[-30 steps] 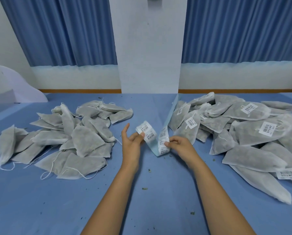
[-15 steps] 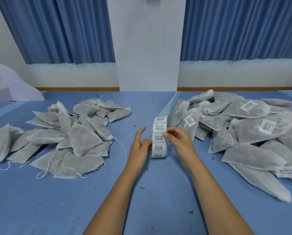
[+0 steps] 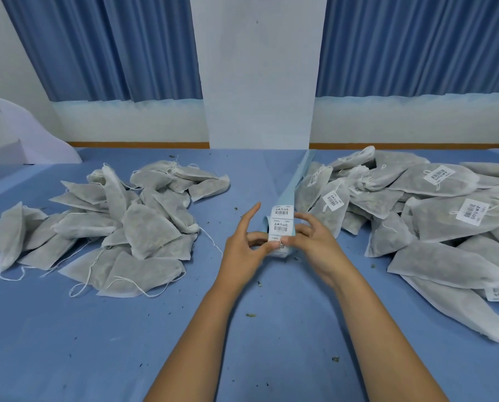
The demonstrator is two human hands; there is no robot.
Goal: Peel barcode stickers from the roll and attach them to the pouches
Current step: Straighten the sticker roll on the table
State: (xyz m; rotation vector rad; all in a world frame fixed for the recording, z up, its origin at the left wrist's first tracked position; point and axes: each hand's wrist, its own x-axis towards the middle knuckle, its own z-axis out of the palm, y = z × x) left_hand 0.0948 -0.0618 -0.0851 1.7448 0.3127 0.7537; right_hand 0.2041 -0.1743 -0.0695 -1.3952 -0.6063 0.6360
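Fingers [image 3: 252, 211] of left hand [image 3: 242, 252] and right hand [image 3: 319, 248] pinching sticker strip [image 3: 283, 224], pouch heaps [image 3: 144, 227] flanking

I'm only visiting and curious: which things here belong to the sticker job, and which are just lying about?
In the job: sticker strip, pinched by left hand and right hand; unlabelled pouches, left pile; labelled pouches, right pile.
Lying about: white sheet at far left; dark crumbs on blue table; curtains.

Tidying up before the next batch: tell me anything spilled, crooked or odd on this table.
Dark crumbs lie scattered over the blue table cover, mostly across its near middle, perhaps leaked from the pouches. Labels on the right pile sit at differing angles. Nothing else stands out.
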